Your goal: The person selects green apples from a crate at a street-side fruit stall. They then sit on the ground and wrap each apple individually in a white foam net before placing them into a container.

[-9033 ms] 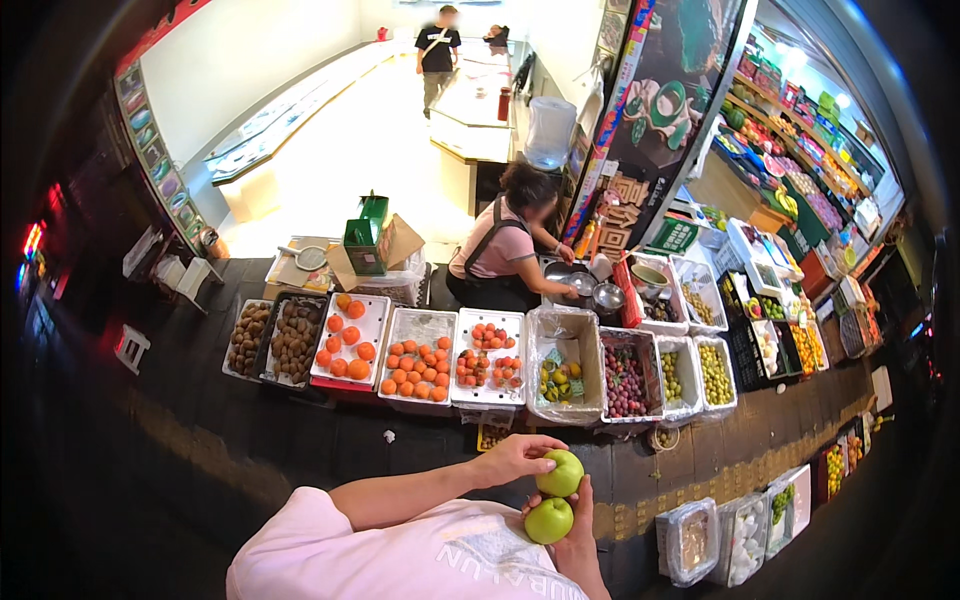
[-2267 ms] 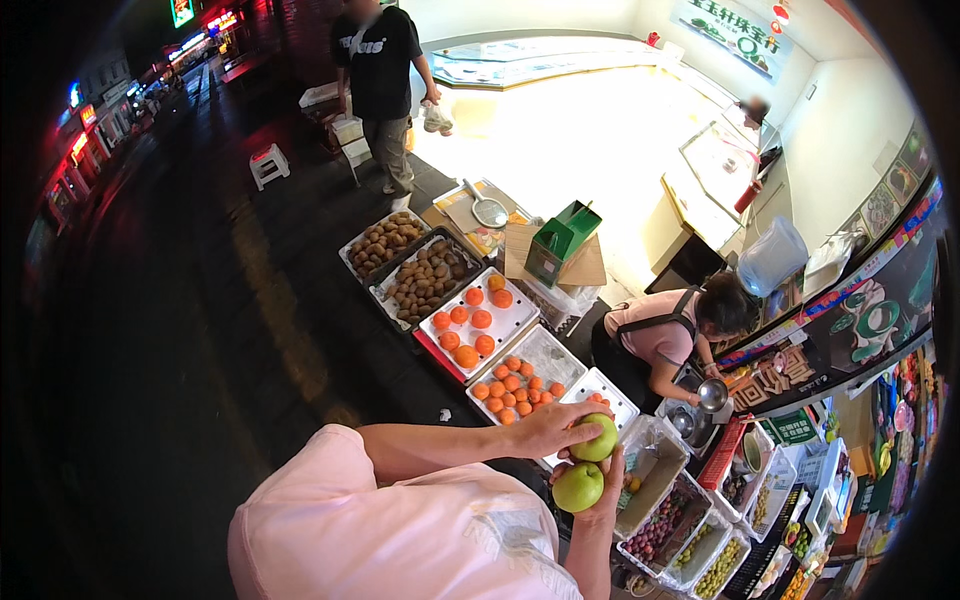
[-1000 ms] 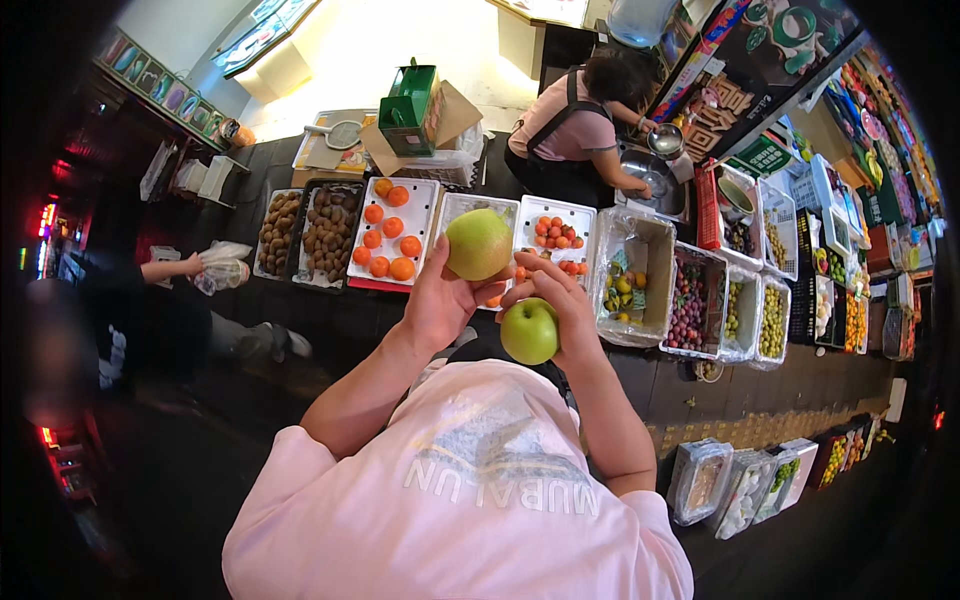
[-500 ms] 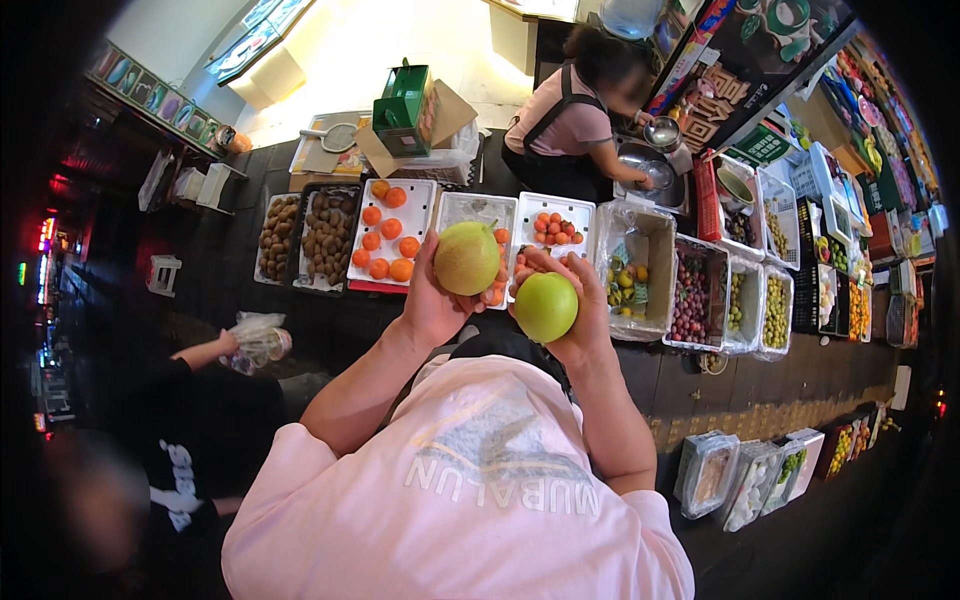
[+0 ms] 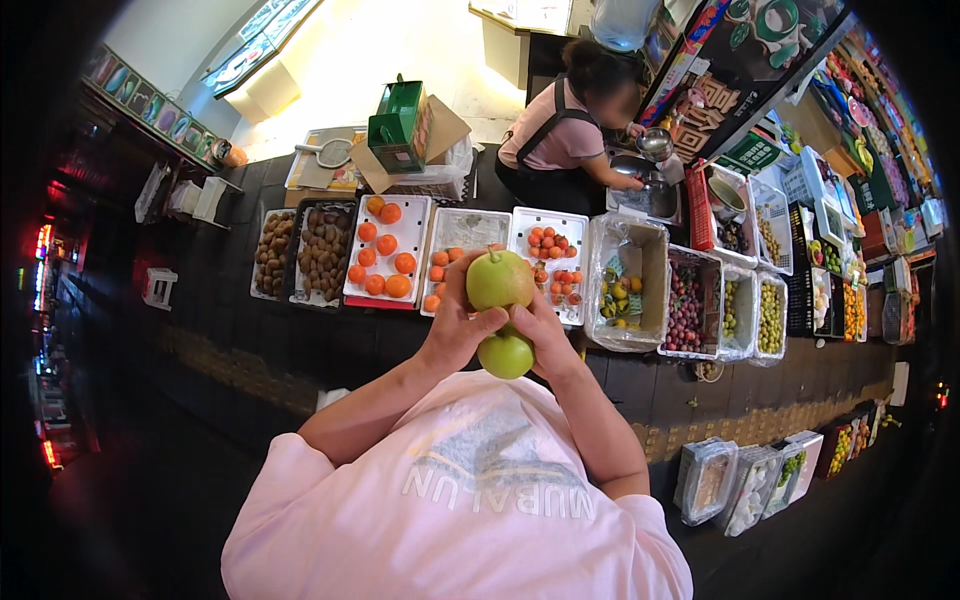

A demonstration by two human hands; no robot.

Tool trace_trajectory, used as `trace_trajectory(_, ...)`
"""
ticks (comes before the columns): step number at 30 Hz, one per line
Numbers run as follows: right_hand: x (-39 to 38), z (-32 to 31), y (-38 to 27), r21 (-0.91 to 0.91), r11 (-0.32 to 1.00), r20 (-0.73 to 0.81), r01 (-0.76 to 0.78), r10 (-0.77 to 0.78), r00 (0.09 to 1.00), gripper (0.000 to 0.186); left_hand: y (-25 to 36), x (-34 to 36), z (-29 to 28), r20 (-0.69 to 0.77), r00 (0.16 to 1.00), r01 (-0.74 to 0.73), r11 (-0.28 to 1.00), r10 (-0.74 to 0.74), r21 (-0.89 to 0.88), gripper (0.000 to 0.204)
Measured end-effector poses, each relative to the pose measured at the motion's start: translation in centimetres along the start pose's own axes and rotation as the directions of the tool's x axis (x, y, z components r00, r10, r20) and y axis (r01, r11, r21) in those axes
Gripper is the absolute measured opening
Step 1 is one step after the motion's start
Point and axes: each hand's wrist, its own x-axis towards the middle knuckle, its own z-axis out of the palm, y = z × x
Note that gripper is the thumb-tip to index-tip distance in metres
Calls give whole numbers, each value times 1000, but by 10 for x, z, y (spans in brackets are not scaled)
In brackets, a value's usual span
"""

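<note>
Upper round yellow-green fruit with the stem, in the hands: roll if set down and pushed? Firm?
The round yellow-green fruit with a short stem would likely roll, given its rounded outline; the protruding stem might make it wobble. Probably firm: no dent shows beside the thumb of the left hand.

Street-side fruit stall, white tray (image 5: pixel 415 230) of orange fruit (image 5: pixel 386 244), box (image 5: pixel 689 353) of purple fruit (image 5: pixel 690 305), dark pavement (image 5: pixel 620 378)

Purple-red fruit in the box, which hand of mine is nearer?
Right. Your right hand is to the left of the purple-red fruit; your left hand is farther left.
</note>
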Motion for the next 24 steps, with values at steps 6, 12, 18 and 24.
trace_trajectory(6, -15, 6, -14, -167, 986, -41, 17, -24, 999, 87, 45, 13, -19, 101, 994, -68, 969, 45, 238, 48)
trace_trajectory(12, -20, 21, -33, -561, 825, -62, 75, -133, 989, 90, 85, 21, -30, 295, 912, -409, 575, 285, 709, 20)
trace_trajectory(18, -30, 26, -40, -625, 777, -72, 82, -163, 984, 88, 98, 29, -32, 510, 797, -598, 305, 324, 741, 21)
trace_trajectory(24, -40, 24, -38, -649, 759, -82, 44, -127, 988, 89, 114, 37, -31, 726, 658, -749, 66, 201, 660, 27)
